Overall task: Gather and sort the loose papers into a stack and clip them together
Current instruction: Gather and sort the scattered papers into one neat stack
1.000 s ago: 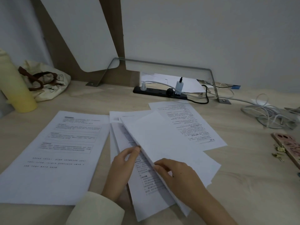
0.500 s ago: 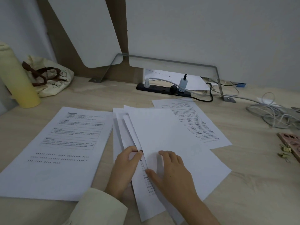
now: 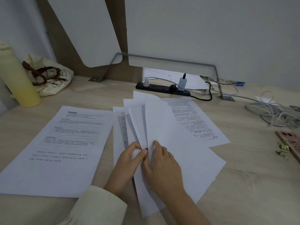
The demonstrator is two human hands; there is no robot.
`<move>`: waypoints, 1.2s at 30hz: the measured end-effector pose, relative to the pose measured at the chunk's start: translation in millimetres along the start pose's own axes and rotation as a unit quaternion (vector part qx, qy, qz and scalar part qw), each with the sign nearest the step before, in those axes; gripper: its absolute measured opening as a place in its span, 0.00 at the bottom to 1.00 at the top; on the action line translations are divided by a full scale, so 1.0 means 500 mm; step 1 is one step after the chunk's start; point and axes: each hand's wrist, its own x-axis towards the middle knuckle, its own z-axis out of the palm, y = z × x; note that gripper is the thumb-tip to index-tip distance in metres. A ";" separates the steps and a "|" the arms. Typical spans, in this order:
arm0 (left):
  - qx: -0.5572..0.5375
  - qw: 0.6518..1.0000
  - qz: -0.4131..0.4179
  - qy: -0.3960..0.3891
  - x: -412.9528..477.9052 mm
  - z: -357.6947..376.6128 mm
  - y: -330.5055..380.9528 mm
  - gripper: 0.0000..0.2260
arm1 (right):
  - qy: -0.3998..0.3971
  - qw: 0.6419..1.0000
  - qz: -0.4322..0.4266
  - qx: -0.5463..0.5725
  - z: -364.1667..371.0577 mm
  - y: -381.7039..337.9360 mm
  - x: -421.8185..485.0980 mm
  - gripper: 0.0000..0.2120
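Observation:
Several white sheets (image 3: 155,120) fan upward from the middle of the desk, their lower ends pinched between my hands. My left hand (image 3: 129,161) grips the left sheets with thumb and fingers. Over the right sheets, my right hand (image 3: 162,166) holds a raised one by its lower edge. A printed page (image 3: 65,143) lies flat at the left. Another printed sheet (image 3: 198,120) lies turned at the right, partly under the fan. Small gold binder clips (image 3: 283,151) rest at the far right edge.
A yellow bottle (image 3: 17,83) and a cloth bag (image 3: 52,78) stand at the back left. A black power strip (image 3: 162,88) with plugs sits behind the papers. Tangled grey cables (image 3: 272,114) and a pink phone (image 3: 292,143) lie at the right.
The sheets that lay nearly flat under my hands are now lifted and fanned upward. Both hands have closed together on their lower ends.

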 end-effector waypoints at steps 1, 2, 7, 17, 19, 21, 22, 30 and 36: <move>-0.003 1.000 0.001 -0.001 -0.001 -0.001 0.000 0.10 | -0.010 1.000 -0.005 0.004 -0.006 -0.002 -0.001 0.38; -0.013 1.000 -0.001 -0.001 -0.001 -0.002 0.002 0.10 | -0.007 1.000 -0.012 0.014 -0.010 -0.001 -0.001 0.37; -0.061 0.998 -0.001 -0.010 -0.006 -0.011 0.009 0.14 | 0.002 0.992 0.038 0.122 -0.022 -0.007 -0.003 0.20; -0.118 0.991 -0.042 0.050 -0.003 -0.017 -0.019 0.14 | 0.081 0.740 0.250 0.619 -0.159 0.151 0.039 0.13; -0.138 0.988 -0.044 0.051 -0.002 -0.016 -0.022 0.14 | 0.044 0.693 0.250 0.675 -0.182 0.179 0.030 0.14; -0.172 0.983 -0.047 0.051 0.001 -0.016 -0.025 0.11 | 0.022 0.663 0.250 0.705 -0.194 0.199 0.023 0.17; -0.189 0.980 -0.048 0.049 0.001 -0.015 -0.024 0.12 | 0.017 0.652 0.254 0.714 -0.197 0.209 0.020 0.18; -0.237 0.969 -0.040 0.051 0.003 -0.010 -0.025 0.09 | 0.039 0.708 0.187 0.680 -0.211 0.211 0.022 0.15; -0.147 0.989 -0.004 0.014 -0.006 -0.009 -0.006 0.12 | -0.022 0.959 0.030 0.279 -0.160 0.082 0.007 0.12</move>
